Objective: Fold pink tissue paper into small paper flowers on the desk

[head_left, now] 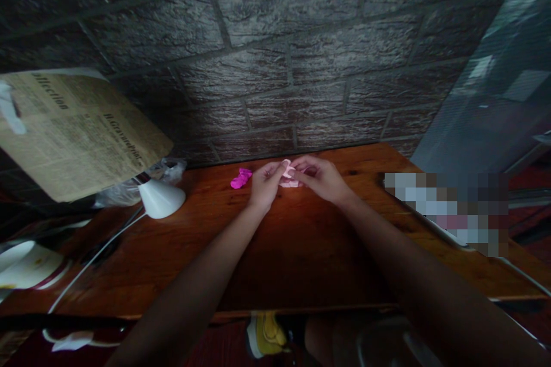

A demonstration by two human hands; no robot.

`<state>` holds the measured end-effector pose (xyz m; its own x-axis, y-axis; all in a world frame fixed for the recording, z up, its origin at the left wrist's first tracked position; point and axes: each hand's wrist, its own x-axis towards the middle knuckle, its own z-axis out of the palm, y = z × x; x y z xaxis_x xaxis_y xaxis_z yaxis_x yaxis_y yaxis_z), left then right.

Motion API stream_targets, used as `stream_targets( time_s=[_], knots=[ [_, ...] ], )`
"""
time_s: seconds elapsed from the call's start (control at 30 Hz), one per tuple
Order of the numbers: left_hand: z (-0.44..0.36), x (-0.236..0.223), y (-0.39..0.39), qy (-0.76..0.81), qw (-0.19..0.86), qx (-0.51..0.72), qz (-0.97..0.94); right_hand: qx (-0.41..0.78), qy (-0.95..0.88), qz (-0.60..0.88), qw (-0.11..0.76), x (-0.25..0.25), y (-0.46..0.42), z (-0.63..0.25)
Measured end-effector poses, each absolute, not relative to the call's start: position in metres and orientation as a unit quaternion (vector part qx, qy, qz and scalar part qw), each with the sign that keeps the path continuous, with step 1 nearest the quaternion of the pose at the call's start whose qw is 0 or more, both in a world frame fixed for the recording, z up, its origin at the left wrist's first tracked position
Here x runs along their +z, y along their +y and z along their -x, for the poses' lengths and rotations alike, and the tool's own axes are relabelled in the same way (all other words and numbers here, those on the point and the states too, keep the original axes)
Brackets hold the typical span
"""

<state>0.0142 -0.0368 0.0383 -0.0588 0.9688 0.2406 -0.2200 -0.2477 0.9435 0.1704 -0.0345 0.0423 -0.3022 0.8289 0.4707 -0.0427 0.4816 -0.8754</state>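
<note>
A dim room: a grey block-patterned wall (258, 69) behind one brown wooden counter (327, 258), with one lamp (161, 199) on it and two hands at work to its right.

Counted out from the lamp, which has a white base and a newsprint-patterned shade (81, 132), there are two pink pieces: one crumpled magenta piece (241, 178) lying just to its right, and one pale pink piece (291, 182) farther right, between the hands; the left hand (264, 184) has its fingers curled and thumb pressed on it, and the right hand (319, 178), partly curled, pinches it between thumb and fingers. One clear plastic bag (118, 194) sits behind the lamp, and one white cup-like vessel (32, 266) lies to its left, nearer the person. Well to its right, pixelation hides most of one white-edged thing (447, 234).
</note>
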Motion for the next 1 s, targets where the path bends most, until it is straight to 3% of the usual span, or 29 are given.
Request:
stream_targets(
  time_s=[0.2,0.37,1.0],
  knots=[
    [-0.013,0.037,-0.035,0.341,0.524,0.607,-0.490,0.477,-0.598,0.317,0.561,0.044,-0.030,-0.170],
    [-0.011,0.032,-0.034,0.329,0.533,0.613,-0.482,0.530,-0.571,0.348,0.521,0.049,-0.031,-0.171],
    [-0.013,0.042,-0.038,0.340,0.569,0.604,-0.442,0.534,-0.596,0.316,0.509,0.049,-0.031,-0.172]
  ],
)
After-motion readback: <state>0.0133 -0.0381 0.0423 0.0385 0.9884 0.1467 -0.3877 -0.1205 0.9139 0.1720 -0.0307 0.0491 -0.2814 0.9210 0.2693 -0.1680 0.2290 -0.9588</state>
